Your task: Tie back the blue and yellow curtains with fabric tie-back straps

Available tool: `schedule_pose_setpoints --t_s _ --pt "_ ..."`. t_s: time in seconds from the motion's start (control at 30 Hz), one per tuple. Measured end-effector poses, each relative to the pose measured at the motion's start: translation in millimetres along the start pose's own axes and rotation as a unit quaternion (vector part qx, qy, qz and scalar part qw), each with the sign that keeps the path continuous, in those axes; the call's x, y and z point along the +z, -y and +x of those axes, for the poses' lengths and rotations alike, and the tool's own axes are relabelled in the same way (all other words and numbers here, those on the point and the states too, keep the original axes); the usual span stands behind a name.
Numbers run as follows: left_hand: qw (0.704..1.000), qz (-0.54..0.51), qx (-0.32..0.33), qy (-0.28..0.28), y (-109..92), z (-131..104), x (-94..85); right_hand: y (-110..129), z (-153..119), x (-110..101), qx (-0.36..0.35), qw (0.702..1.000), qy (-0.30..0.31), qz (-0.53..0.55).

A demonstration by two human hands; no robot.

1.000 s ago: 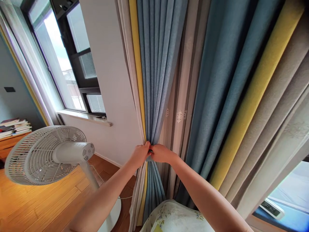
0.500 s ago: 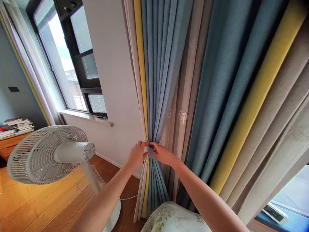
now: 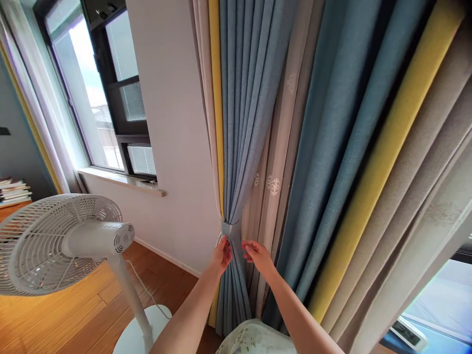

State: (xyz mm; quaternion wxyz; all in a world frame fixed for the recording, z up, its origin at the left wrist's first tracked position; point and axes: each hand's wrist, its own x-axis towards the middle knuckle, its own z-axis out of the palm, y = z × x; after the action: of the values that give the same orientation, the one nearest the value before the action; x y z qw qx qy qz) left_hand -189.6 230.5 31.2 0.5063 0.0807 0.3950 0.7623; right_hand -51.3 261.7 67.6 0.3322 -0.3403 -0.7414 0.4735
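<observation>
A blue curtain point(image 3: 241, 113) with a yellow stripe and a pale edge hangs in the middle, drawn in at a grey-blue tieback band point(image 3: 226, 229). Just under the band, my left hand point(image 3: 222, 253) has its fingers loosely curled, apart, in front of the gathered cloth. My right hand point(image 3: 257, 254) is to the right of the band, fingers apart and bent toward the curtain, holding nothing. Behind it hangs a pale sheer curtain point(image 3: 273, 206) with white embroidery.
A white standing fan point(image 3: 96, 241) is at the left, its cord on the wooden floor point(image 3: 81, 314). A flowered cover point(image 3: 258, 337) lies at the bottom centre. More curtains point(image 3: 332, 147) hang at the right; a windowsill point(image 3: 121, 181) juts out at the left.
Both hands have come off the tieback band and moved lower, the right one outward. The band now sits around the curtain on its own. The view has shifted slightly to the right.
</observation>
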Motion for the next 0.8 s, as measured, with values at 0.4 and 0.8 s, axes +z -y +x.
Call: schedule_pose_setpoints --t_s 0.4,0.8 --pt "0.994 -0.094 0.034 0.044 -1 8 7.5 56 50 27 -0.19 0.92 -0.125 -0.32" --pt "0.994 0.041 0.103 0.006 8 -1 4.9 33 45 22 -0.216 0.931 -0.132 -0.265"
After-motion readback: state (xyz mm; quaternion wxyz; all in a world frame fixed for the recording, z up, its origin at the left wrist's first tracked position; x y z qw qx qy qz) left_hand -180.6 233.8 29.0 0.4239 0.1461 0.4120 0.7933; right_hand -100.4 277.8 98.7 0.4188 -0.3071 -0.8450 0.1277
